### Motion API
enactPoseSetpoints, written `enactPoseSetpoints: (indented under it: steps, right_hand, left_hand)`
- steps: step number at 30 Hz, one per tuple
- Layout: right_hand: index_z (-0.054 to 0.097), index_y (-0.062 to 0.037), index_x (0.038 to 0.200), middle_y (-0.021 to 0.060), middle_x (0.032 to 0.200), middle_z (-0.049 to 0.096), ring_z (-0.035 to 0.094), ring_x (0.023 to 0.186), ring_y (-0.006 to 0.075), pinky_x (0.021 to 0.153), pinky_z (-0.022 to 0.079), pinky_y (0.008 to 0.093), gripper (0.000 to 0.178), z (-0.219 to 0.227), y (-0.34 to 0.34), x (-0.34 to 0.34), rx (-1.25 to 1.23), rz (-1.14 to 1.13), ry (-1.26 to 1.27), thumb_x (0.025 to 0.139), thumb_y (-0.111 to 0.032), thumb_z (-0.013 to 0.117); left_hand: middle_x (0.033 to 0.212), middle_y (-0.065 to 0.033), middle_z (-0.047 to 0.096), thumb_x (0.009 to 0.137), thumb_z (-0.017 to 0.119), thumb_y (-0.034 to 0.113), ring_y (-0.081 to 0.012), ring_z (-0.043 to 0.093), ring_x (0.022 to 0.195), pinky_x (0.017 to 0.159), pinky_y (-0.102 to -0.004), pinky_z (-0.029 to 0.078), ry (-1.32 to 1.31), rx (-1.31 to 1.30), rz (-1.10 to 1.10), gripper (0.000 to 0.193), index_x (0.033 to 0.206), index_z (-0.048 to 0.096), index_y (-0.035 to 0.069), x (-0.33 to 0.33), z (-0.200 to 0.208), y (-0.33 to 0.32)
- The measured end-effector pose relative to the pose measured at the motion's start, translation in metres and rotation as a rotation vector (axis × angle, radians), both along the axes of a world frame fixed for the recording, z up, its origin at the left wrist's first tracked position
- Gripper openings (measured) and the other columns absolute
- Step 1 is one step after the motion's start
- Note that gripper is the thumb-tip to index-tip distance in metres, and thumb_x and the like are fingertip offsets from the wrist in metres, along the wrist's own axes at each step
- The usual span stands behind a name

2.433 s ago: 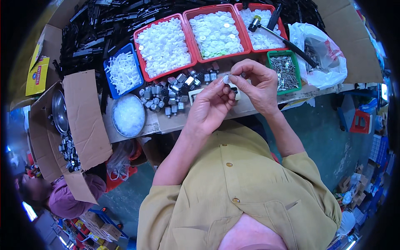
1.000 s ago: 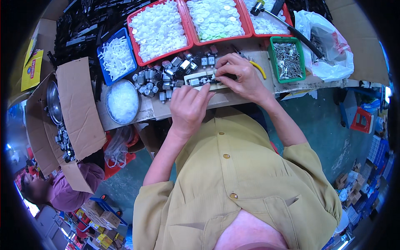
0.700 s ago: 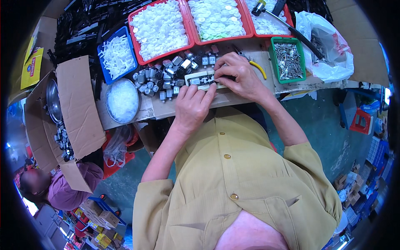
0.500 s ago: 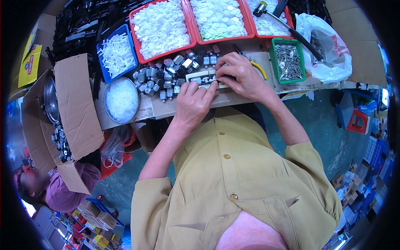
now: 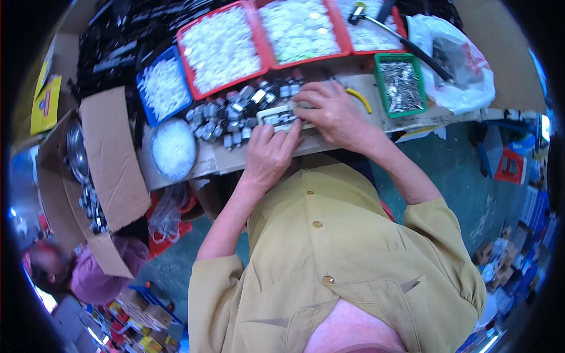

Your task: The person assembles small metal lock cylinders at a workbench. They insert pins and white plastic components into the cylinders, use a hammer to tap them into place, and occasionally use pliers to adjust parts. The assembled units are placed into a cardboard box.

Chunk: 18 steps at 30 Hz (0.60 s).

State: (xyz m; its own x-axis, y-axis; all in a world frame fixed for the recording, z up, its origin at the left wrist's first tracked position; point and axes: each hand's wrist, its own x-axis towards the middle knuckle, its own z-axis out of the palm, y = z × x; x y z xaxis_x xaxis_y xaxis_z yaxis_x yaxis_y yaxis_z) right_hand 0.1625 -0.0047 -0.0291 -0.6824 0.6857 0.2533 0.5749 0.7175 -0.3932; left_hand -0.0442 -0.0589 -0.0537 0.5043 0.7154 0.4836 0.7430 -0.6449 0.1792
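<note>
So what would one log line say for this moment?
left hand: on small pale fixture | right hand: on fixture | beside: heap of small metal parts

Even, fairly bright light is falling from above on the bench point(image 5: 235, 160), casting only soft shadows under the hands point(image 5: 329, 112). White parts in the red trays point(image 5: 258, 36) are washing out slightly. The fisheye is bending straight edges toward the rim, and a black vignette is ringing the frame. Blue fringing and blur are showing at the left and right edges, while the centre is staying sharp.
</note>
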Motion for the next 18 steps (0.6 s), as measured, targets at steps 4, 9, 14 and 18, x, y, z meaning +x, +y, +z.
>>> enactPoseSetpoints:
  steps: [4, 9, 14, 18]
  right_hand:
    - [0.069, -0.0112, 0.106, 0.0072, 0.125, 0.059, 0.051, 0.126, 0.0267, 0.094, 0.041, 0.0616, 0.030, -0.001, 0.000, -0.004, 0.034, -0.002, -0.023, 0.077, -0.007, 0.065]
    - [0.068, -0.0075, 0.104, 0.0095, 0.120, 0.062, 0.058, 0.117, 0.0279, 0.096, 0.045, 0.0503, 0.027, 0.034, 0.003, 0.039, 0.106, -0.126, 0.144, 0.078, -0.002, 0.064]
    - [0.070, 0.0006, 0.103, 0.0144, 0.105, 0.069, 0.068, 0.095, 0.0255, 0.084, 0.053, 0.0357, 0.018, 0.071, 0.028, 0.165, 0.202, -0.630, 0.280, 0.087, 0.002, 0.061]
    - [0.070, -0.0017, 0.097, 0.0164, 0.093, 0.071, 0.069, 0.090, 0.0331, 0.078, 0.053, 0.0409, 0.019, 0.030, 0.054, 0.289, 0.142, -0.943, -0.047, 0.085, -0.016, 0.068]
  left_hand:
    - [0.068, -0.0022, 0.052, 0.080, 0.078, 0.017, -0.0210, 0.049, 0.067, 0.065, -0.0369, 0.039, 0.022, 0.025, 0.012, 0.044, 0.122, 0.067, 0.005, 0.000, 0.000, -0.001]
    - [0.068, -0.0031, 0.050, 0.083, 0.076, 0.021, -0.0219, 0.048, 0.069, 0.070, -0.0391, 0.041, 0.074, 0.037, 0.014, 0.040, 0.119, 0.068, 0.005, 0.003, -0.003, 0.000]
    - [0.067, -0.0038, 0.053, 0.083, 0.077, 0.021, -0.0224, 0.048, 0.068, 0.071, -0.0383, 0.040, 0.047, 0.005, 0.018, 0.043, 0.122, 0.067, 0.005, 0.003, 0.000, -0.002]
    - [0.068, -0.0041, 0.054, 0.080, 0.079, 0.017, -0.0228, 0.050, 0.069, 0.070, -0.0383, 0.040, -0.007, -0.064, -0.041, 0.045, 0.121, 0.067, 0.005, 0.002, 0.007, -0.001]
